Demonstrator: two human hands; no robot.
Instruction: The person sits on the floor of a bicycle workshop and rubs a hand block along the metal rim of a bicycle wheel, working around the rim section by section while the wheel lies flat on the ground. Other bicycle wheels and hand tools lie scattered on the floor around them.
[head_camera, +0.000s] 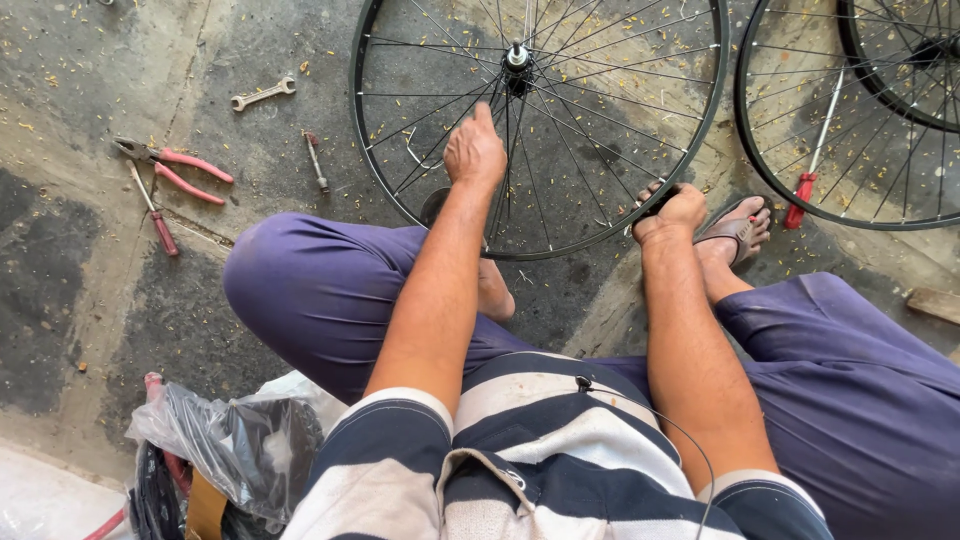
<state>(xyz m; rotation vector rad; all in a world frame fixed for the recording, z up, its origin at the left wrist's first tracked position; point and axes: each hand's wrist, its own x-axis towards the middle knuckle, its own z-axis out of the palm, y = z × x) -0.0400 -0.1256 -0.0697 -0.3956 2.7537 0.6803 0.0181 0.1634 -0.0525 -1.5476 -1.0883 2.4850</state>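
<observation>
While gripped by both hands, wheel (600, 150) upright.

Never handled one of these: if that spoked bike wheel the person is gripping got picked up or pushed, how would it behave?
The bare wheel looks light for its size: thin rim, fine spokes, no tyre. Stood on edge, it would probably roll or topple if the left hand and right hand let go. The rim seems stiff, the spokes likely bendable.
</observation>
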